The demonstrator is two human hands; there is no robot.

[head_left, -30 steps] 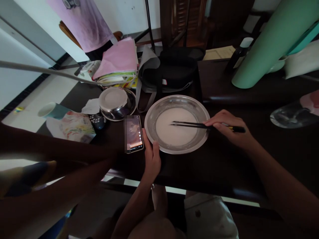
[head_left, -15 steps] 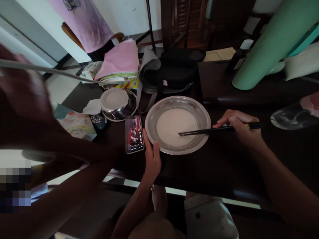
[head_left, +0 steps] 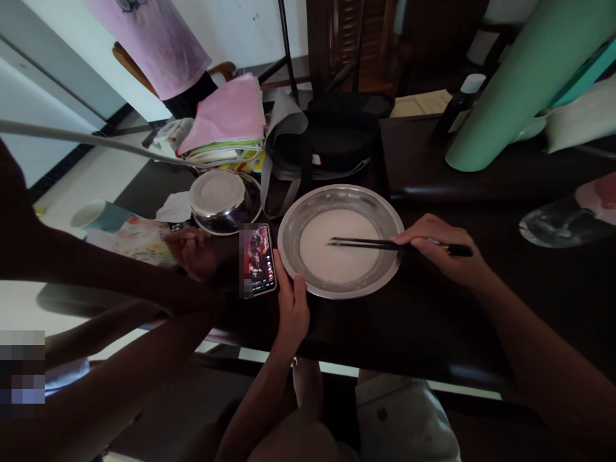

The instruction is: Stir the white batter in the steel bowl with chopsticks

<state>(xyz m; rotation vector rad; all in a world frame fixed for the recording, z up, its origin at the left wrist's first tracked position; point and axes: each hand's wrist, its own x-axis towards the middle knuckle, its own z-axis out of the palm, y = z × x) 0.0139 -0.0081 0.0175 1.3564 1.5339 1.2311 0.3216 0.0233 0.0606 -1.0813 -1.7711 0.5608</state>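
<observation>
Head cam: metal basin (head_left: pixel 290 236) w/ white liquid (head_left: pixel 332 266) sits on dark table (head_left: pixel 385 333), mid-view. Another person's arm (head_left: pixel 115 273) cuts across L side; that person's hand (head_left: pixel 192 253), blurry, partly blocks floral box (head_left: pixel 135 239), teal cup (head_left: pixel 108 216) just behind. Grey bar (head_left: pixel 96 136) crosses upper L. Beyond basin: black bag (head_left: pixel 337 138), pink-topped stack (head_left: pixel 221 119) beside it, upturned metal bowl (head_left: pixel 219 192) nr phone (head_left: pixel 260 260). R side: green cylinder (head_left: pixel 500 96), white-capped bottle (head_left: pixel 459 109), clear container (head_left: pixel 548 221).

Count: 1 basin, 1 phone, 1 bowl, 1 bag, 1 cup, 2 chopsticks (head_left: pixel 360 243).

R hand (head_left: pixel 440 249): fingers clamped on chopsticks, tips at liquid, depth unclear. L hand (head_left: pixel 293 308): btwn phone & basin, thumb at rim, forefinger apart from it; other fingers hidden, can't tell if gripping.
</observation>
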